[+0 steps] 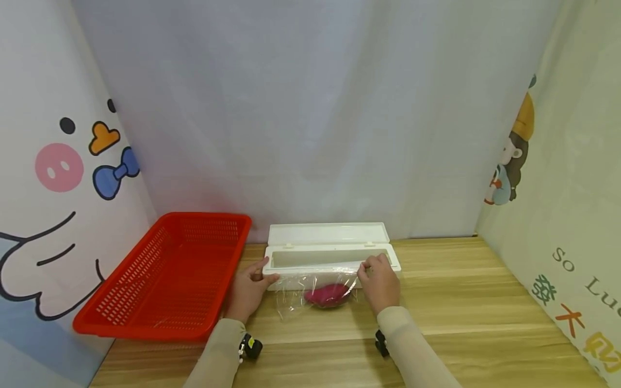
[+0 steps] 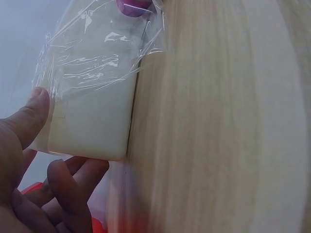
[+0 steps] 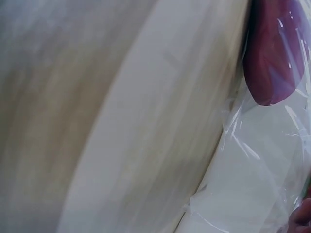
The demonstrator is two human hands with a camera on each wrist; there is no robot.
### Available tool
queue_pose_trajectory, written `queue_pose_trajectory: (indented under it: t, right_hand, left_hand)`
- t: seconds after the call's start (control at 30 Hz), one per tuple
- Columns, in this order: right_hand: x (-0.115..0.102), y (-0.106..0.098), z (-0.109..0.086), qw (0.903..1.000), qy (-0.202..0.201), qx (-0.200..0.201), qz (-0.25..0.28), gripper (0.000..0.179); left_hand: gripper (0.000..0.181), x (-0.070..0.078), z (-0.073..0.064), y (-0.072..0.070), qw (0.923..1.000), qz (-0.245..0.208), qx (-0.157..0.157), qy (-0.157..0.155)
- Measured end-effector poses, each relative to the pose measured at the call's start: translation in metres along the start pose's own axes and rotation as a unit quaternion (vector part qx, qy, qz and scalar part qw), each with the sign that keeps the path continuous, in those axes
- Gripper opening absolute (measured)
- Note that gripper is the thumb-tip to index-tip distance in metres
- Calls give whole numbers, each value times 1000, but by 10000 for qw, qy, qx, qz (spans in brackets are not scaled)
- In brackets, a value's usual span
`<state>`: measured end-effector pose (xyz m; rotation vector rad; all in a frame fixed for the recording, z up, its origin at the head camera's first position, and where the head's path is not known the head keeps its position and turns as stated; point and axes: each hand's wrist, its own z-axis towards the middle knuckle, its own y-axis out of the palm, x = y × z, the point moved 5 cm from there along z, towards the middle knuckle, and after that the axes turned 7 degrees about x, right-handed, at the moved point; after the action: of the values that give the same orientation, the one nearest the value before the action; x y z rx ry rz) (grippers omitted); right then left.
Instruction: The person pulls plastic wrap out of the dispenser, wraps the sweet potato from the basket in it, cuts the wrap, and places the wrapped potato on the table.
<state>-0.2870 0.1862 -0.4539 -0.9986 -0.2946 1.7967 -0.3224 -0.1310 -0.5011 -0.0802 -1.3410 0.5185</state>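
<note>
A long white cling film box (image 1: pixel 335 249) stands on the table with its lid (image 1: pixel 327 233) raised at the back. From its front edge hangs clear cling film (image 1: pixel 291 293), wrinkled and shiny. A purple sweet potato (image 1: pixel 327 295) shows through the film, close against the box's front. My left hand (image 1: pixel 248 288) grips the box's left end, its thumb (image 2: pixel 36 109) on the front upper edge and the other fingers bent at the end wall. At the right end, my right hand (image 1: pixel 379 280) pinches the film's edge between thumb and fingers; only a fingertip (image 3: pixel 302 216) shows in the right wrist view.
A red plastic basket (image 1: pixel 194 323) with slotted walls stands to the left, close beside my left forearm. The wooden table (image 1: pixel 446 302) runs up to a pale curtain (image 1: pixel 330 118) at the back. Printed cloths (image 1: pixel 572 178) hang on both sides.
</note>
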Motion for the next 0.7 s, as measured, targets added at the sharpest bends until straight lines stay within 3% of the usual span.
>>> queue_pose_trajectory:
  t: [0.7]
  right_hand:
    - [7, -1, 0, 9999, 107, 77, 52, 6]
  left_hand:
    - [57, 0, -1, 0, 9999, -114, 9, -8]
